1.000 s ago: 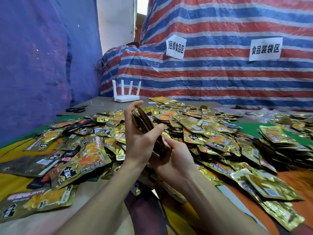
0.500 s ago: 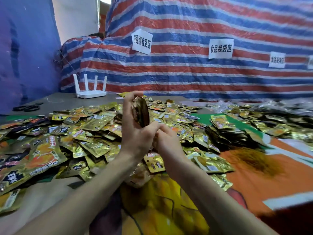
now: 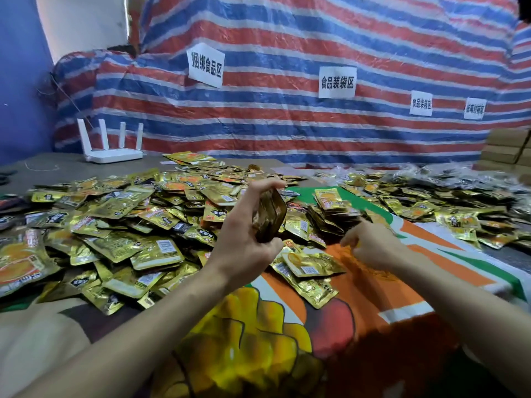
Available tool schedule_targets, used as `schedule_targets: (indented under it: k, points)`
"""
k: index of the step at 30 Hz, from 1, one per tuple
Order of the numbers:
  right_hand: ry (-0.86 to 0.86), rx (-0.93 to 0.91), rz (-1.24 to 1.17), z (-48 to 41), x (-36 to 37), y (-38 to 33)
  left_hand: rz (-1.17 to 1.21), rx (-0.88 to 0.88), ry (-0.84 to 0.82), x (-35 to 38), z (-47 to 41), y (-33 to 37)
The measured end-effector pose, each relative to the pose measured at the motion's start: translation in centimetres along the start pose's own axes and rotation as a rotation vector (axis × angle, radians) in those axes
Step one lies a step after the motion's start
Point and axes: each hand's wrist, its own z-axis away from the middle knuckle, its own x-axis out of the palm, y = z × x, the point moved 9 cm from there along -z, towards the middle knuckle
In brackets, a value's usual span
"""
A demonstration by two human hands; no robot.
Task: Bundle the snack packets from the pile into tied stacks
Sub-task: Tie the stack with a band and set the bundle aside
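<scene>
Right, my left hand [image 3: 244,228] has its fingers clamped round an upright stack of packets [image 3: 270,215], raised just above the loose pile [image 3: 129,225] on the worktop [image 3: 71,168]. My right hand [image 3: 370,244] is down at a blurry orange heap [image 3: 370,271], probably elastic bands; fingers curled, can't tell if they've pinched one. I'd square the edges and grip tight before looping. One wall sign [image 3: 206,66] reads 捆绑食品区, the next sign [image 3: 336,82] 食品装袋区; packet print unreadable.
</scene>
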Motion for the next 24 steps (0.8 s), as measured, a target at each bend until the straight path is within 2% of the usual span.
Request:
schedule_targets:
  k: [3, 11, 18, 24]
  points:
    - [-0.074, -0.017, 0.01, -0.2, 2.4, -0.1, 0.018, -0.041, -0.027, 0.1, 0.5, -0.9]
    - [0.0, -0.026, 0.046, -0.8, 2.2, -0.8, 0.017, -0.104, -0.054, -1.6, 1.4, -1.6]
    - [0.234, -0.099, -0.095, -0.2, -1.2, -0.1, 0.009, -0.163, -0.005, -3.1, 1.9, -2.3]
    - [0.285, -0.019, -0.243, -0.6, -2.5, 2.3, -0.008, -0.184, 0.009, -3.6, 2.0, -2.3]
